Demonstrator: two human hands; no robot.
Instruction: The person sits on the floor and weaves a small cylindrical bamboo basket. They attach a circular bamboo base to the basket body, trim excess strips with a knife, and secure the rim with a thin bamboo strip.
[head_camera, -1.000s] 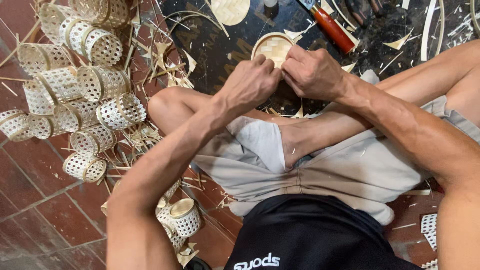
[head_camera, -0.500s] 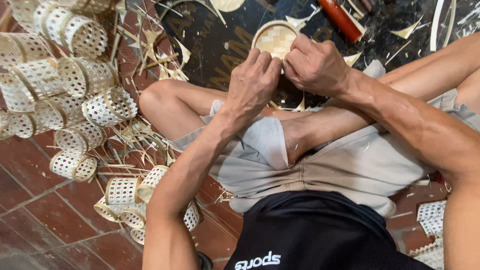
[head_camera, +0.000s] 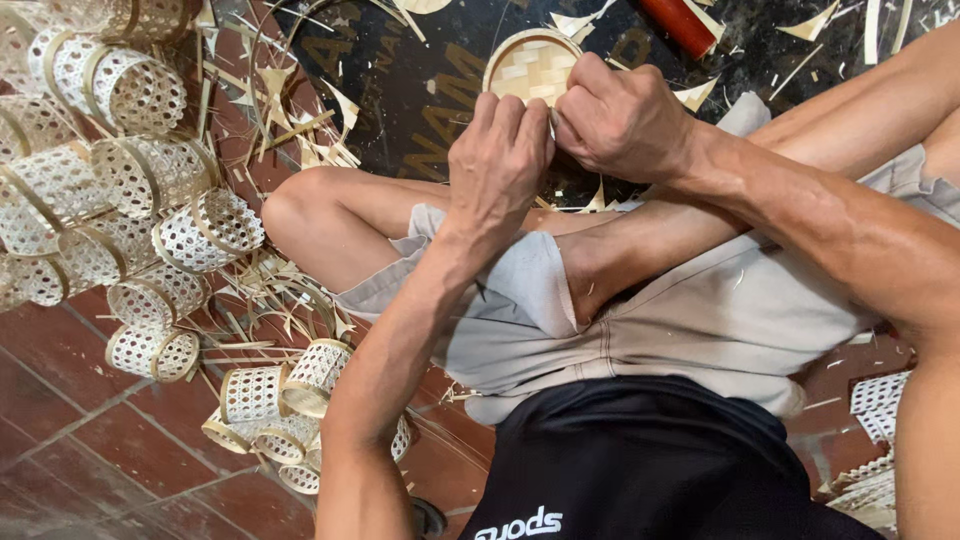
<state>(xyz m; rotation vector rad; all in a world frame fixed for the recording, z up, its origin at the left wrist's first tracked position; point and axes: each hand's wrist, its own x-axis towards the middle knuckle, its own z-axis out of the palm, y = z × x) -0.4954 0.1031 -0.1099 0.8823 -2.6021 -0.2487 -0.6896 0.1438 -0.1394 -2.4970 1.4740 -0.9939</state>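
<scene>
I sit cross-legged on the floor. A small round woven bamboo lid with a bent rim is held over my knees. My left hand grips its near edge with the fingers curled. My right hand pinches the rim on the right side, knuckles up. Both hands touch each other at the rim. Most of the lid's near half is hidden behind my fingers.
Several small woven bamboo cylinders lie piled at the left on the red tile floor, more by my left thigh. Bamboo scraps litter a dark mat. A red-handled tool lies at the top. White woven strips sit at the right.
The view has tilted down and closer. My hands stay on the lid, working along its rim, with the left fingers shifted slightly over the edge.
</scene>
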